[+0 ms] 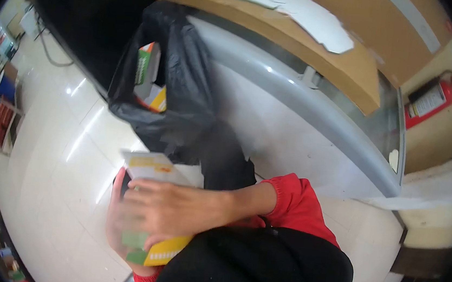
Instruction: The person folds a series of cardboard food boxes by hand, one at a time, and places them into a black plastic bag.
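A small printed carton (166, 249) in white, yellow and green is held in front of my body, with a pale flap (153, 165) sticking out at its far end. My left hand (116, 212) supports it from the left side, partly hidden and blurred. Across the top lies my right hand (162, 205), its fingers bent over the carton and smeared by motion. Just beyond, a black plastic bag (188, 77) hangs open. Inside it are cartons (147, 68) with similar green, orange and yellow print.
A grey-edged glass-topped case (275, 78) curves along the right, bearing a large cardboard box (270, 23) and white paper pieces (298, 12). A red fire extinguisher (431, 105) is by the wall. Shiny tiled floor (64, 180) spreads left, with shelves of goods at the far edge.
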{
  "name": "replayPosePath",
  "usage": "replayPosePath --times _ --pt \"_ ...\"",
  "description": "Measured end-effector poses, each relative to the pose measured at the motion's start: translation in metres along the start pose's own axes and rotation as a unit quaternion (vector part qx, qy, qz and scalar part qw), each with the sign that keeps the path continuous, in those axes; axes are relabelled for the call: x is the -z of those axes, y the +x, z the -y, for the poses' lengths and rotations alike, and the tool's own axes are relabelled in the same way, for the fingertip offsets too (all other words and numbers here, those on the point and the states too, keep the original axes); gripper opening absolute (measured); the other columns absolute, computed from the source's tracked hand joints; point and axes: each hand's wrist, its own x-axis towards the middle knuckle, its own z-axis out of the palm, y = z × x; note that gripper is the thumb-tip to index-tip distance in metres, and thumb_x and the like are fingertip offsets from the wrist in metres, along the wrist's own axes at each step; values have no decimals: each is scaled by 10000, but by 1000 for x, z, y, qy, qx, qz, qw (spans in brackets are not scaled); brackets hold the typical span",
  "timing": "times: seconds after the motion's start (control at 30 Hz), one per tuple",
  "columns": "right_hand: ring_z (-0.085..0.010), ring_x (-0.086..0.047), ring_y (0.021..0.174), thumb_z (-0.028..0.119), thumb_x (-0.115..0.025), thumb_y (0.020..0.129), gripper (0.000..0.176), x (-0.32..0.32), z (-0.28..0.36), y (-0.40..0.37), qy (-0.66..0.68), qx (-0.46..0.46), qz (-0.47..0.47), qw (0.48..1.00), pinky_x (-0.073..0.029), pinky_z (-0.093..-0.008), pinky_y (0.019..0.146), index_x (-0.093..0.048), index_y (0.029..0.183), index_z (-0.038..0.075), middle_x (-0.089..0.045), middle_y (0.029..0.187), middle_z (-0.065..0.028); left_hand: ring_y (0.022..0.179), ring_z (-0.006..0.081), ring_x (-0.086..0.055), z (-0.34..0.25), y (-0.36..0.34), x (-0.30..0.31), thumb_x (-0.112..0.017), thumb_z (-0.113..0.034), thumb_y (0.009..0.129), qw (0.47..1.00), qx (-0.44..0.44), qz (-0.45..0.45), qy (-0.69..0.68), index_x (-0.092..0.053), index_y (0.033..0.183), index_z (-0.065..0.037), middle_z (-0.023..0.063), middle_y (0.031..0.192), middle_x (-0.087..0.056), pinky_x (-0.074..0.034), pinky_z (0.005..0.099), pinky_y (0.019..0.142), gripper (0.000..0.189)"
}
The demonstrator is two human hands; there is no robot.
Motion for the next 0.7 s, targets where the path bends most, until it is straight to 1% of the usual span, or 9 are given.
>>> replayPosePath --times 0.03,0.1,0.13,0.2,0.27,0.3,0.33,0.5,0.7 --pt "-221 -498 953 363 -665 676 430 0 -4 -1 5 -11 6 1000 -363 -394 911 -579 1007 101 -534 945 -43 1127 252 -475 -4 1 -1 -459 -424 813 1000 12 -5 -26 -303 1362 11 168 1265 -451 -361 350 976 717" --pt "-240 -504 938 352 -685 668 407 -2 -12 2 4 -42 0 999 -379 -391 862 -581 980 111 -530 950 -61 1118 254 -486 -3 0 3 -483 -448 820 965 34 35 -259 -332 1338 20 165 1239 -467 -367 356 973 715" --pt "-262 -510 937 339 -696 670 368 -2 -15 2 -3 -64 -13 998 -382 -386 841 -582 938 114 -526 957 -76 1110 250 -493 2 1 8 -502 -424 834 887 29 79 -455 -359 1318 24 157 1215 -481 -375 357 967 674" --pt "-247 -522 886 316 -698 682 317 9 -13 5 -49 -110 -56 991 -396 -379 756 -591 907 120 -525 893 -57 1087 250 -513 -2 -3 13 -552 -342 851 873 -51 114 -472 -425 1235 36 144 1183 -504 -371 352 972 553" --pt "-230 -540 758 247 -720 690 259 16 -11 9 -58 -183 -120 974 -397 -356 654 -599 873 109 -541 800 -36 1065 224 -520 16 -12 35 -636 -243 823 958 -71 48 -273 -475 1137 44 123 1141 -527 -389 330 941 454" --pt "-226 -545 713 203 -726 697 235 15 -13 8 -25 -214 -155 964 -404 -341 633 -599 864 98 -556 764 -30 1029 183 -538 12 -13 32 -674 -120 783 960 -169 39 -219 -501 1099 41 102 1057 -570 -414 293 883 395" --pt "-222 -550 667 159 -731 704 215 11 -13 8 7 -250 -185 950 -411 -326 611 -598 856 86 -570 728 -25 898 131 -572 -3 -13 25 -676 -36 767 974 -140 -38 -173 -542 1012 21 61 936 -598 -435 242 773 285" --pt "-228 -579 654 99 -720 723 188 -2 -9 15 12 -222 -182 958 -436 -320 604 -598 855 42 -609 742 -63 696 82 -524 -8 9 9 -688 -43 767 938 -209 -239 -137 -549 853 -7 25 799 -587 -414 212 615 167" --pt "-220 -597 651 57 -711 724 190 -6 -10 20 -6 -212 -194 958 -457 -298 573 -594 871 25 -603 747 -80 627 165 -510 0 16 -2 -720 -8 677 842 -360 -393 83 -566 764 -52 44 715 -570 -341 295 658 182"
